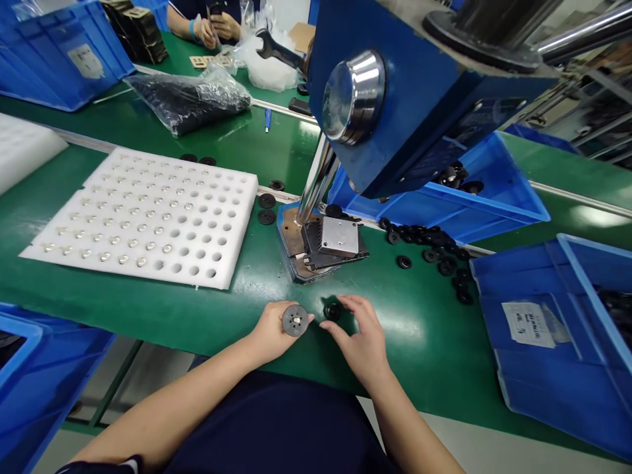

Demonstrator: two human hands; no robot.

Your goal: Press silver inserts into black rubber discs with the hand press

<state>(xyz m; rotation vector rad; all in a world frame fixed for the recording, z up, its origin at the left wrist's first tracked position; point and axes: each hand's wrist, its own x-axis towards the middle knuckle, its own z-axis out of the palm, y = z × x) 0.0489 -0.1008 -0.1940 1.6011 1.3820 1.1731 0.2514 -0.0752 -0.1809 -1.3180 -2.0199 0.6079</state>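
Low in the middle of the head view, my left hand [274, 333] is closed around a dark round disc [295, 320] with small holes and a pale metal piece at its centre. To its right, my right hand [363, 337] has thumb and fingers apart around a small black round part [332, 310] on the green table. Whether the fingertips touch that part I cannot tell. Just beyond both hands stands the press base with a silver metal block [339, 236] in a black fixture [312, 243].
A white foam tray [237, 247] with rows of pale metal pieces lies left. The blue press head [395, 85] overhangs the workspace. Several black round parts [447, 265] lie at right beside blue bins [513, 368]. Across the table, another person's hands [217, 29] are at work.
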